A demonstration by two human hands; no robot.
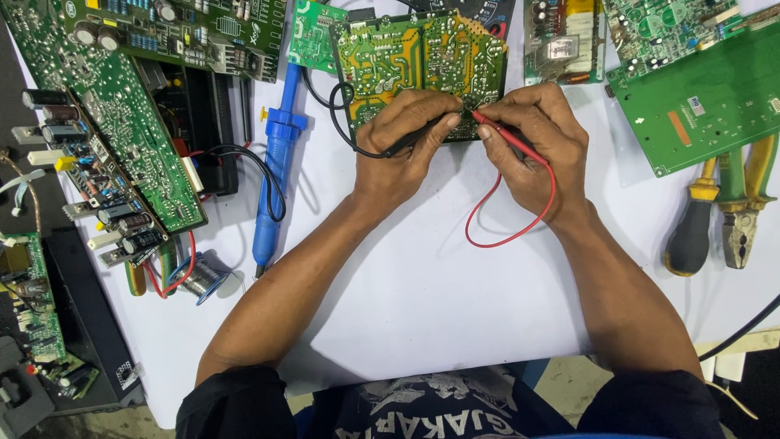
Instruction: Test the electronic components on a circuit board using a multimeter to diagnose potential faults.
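Head view: both hands (406, 146) (532, 142) pinch probes on board (422, 61).

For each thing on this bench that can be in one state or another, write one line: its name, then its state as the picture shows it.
Black probe: gripped in left hand, tip on board.
Red probe: gripped in right hand, tip on board.
Circuit board: solder side up, flat.
Red lead: slack, looped on white table.
Blue desoldering pump: lying unheld.
Pliers: lying, jaws shut.
Solder spool: lying, wire trailing loose.
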